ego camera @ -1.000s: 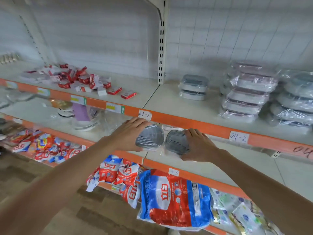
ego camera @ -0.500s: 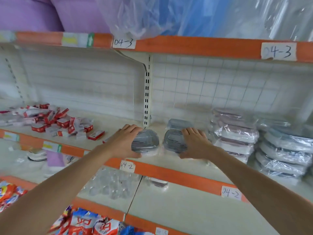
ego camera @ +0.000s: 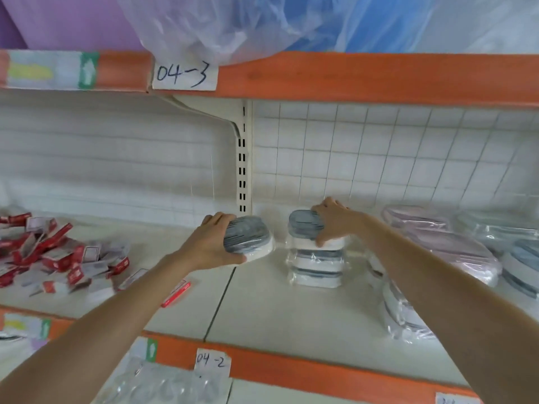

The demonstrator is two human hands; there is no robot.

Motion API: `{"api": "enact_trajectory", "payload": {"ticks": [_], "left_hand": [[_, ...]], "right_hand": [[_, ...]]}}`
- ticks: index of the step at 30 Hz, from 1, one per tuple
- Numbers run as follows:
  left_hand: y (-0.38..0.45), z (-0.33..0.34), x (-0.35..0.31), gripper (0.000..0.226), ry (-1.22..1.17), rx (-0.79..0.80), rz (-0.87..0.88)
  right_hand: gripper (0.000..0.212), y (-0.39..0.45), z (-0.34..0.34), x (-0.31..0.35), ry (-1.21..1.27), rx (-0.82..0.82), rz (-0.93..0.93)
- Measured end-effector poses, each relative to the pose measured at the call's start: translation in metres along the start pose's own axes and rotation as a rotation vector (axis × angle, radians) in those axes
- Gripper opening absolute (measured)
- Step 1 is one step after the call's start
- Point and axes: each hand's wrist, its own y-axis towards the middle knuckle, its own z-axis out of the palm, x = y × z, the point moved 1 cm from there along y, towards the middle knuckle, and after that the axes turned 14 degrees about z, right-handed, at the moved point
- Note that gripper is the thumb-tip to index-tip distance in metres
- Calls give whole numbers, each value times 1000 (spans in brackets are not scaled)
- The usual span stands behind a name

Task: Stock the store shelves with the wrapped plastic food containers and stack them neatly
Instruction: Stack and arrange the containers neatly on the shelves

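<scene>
My left hand (ego camera: 214,246) grips a wrapped white container with a grey ribbed lid (ego camera: 250,239), held just above the white shelf (ego camera: 277,310) left of the small stack. My right hand (ego camera: 335,223) grips a second grey-lidded container (ego camera: 303,225) that sits on top of a stack of two wrapped containers (ego camera: 316,269) near the back wall. The stack's plastic wrap shows at its sides.
Taller piles of wrapped pink-lidded containers (ego camera: 437,243) and grey-lidded ones (ego camera: 522,258) fill the shelf's right side. Red and white small boxes (ego camera: 58,258) lie scattered at the left. An orange-edged upper shelf (ego camera: 350,77) with bagged goods hangs overhead. A slotted upright (ego camera: 242,170) stands behind.
Both hands lifted the containers from the lower level up to this shelf and moved deeper in. The right container now rests on the small stack; the left one hovers beside it.
</scene>
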Motion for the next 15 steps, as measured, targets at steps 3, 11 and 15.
{"api": "enact_trajectory", "payload": {"ticks": [3,11,15], "left_hand": [[16,-10,14,105,-87,13,28],[74,-14,11,80,-193,20,209],[111,-2,-11,73,-171,81,321]], "right_hand": [[88,13,5,3,-1,129,52],[110,10,9,-1,30,178,116],[107,-12,-11,-19,95,115,172]]}}
